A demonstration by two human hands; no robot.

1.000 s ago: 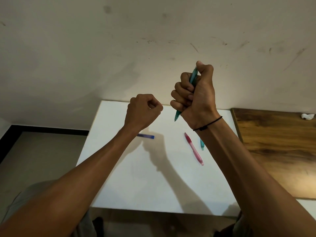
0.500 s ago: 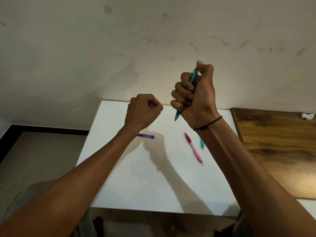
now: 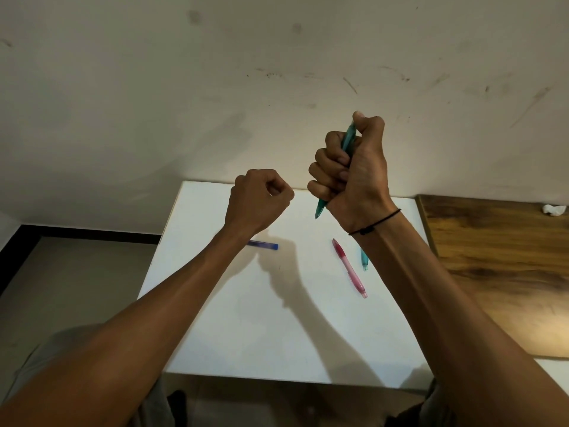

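My right hand (image 3: 354,174) is raised above the white table (image 3: 246,318) and grips a teal pen (image 3: 349,138) in its fist, thumb on the pen's top end, tip pointing down. My left hand (image 3: 258,200) is held up beside it as a closed fist, and I see nothing in it. On the table lie a pink pen (image 3: 349,268), a second teal pen (image 3: 364,260) partly hidden by my right forearm, and a blue pen (image 3: 264,245) partly hidden behind my left wrist.
A wooden board (image 3: 492,257) adjoins the white table on the right, with a small crumpled white scrap (image 3: 554,209) at its far corner. A scuffed pale wall rises behind the table. Floor lies to the left.
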